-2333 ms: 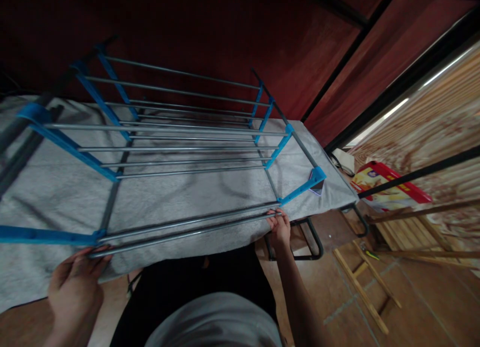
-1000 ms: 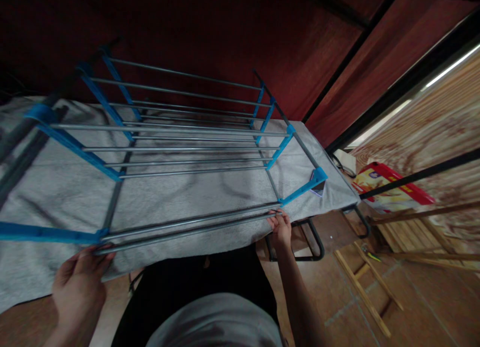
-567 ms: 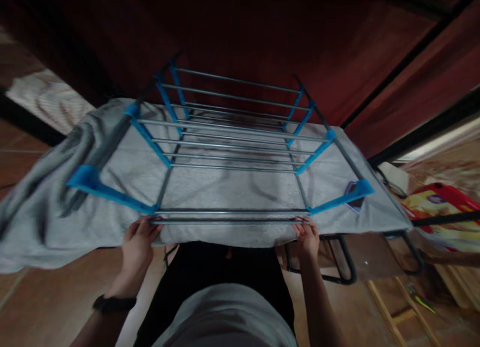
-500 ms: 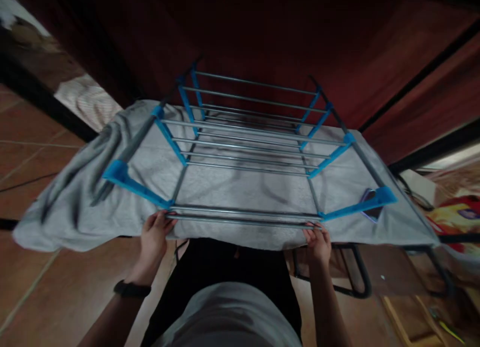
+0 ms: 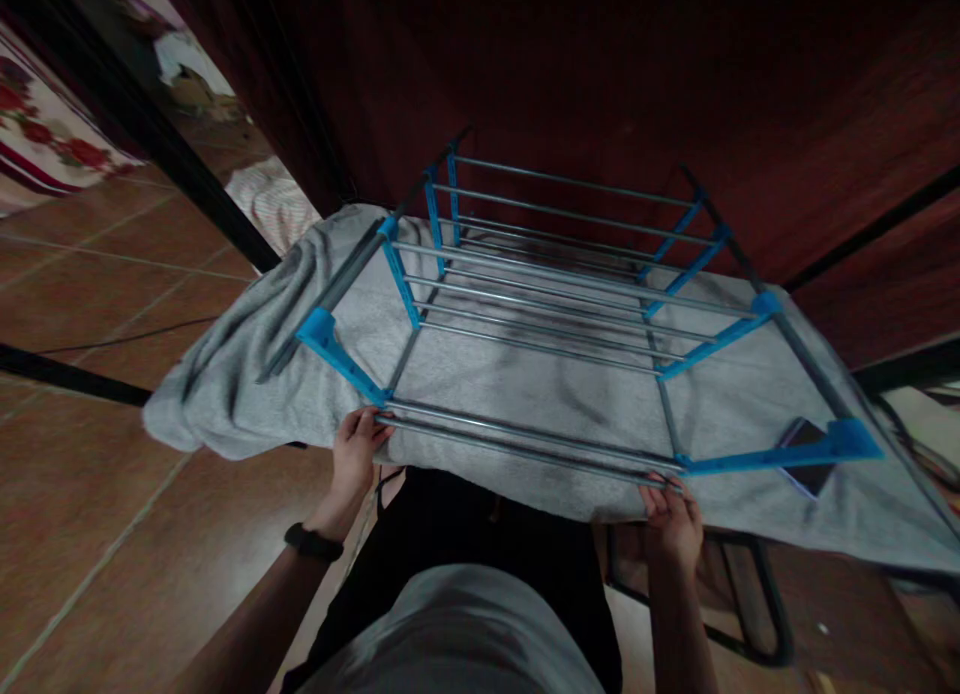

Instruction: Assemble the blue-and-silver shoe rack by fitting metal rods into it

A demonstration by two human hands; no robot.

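Note:
A rack of grey metal rods (image 5: 540, 355) with blue plastic connectors (image 5: 712, 350) lies on a table draped in a grey cloth (image 5: 517, 384). Along the near edge, a separate-looking metal rod (image 5: 517, 452) runs just in front of the rack's nearest crossbar. My left hand (image 5: 357, 450) pinches this rod's left end close to a blue corner piece. At the opposite end, my right hand (image 5: 673, 519) has its fingers closed around the rod, below the right blue corner piece. Whether the near rod is joined to the rack I cannot tell.
A phone (image 5: 808, 458) rests on the cloth, partly beneath the right blue arm. Behind the table hangs a dark red curtain (image 5: 600, 94). A black metal chair frame (image 5: 776, 614) stands under the table's right side. Tiled floor (image 5: 112, 494) extends to the left.
The camera view has turned left, so the rack, table and both hands appear farther right and slightly tilted. Both hands keep their hold on the near rod.

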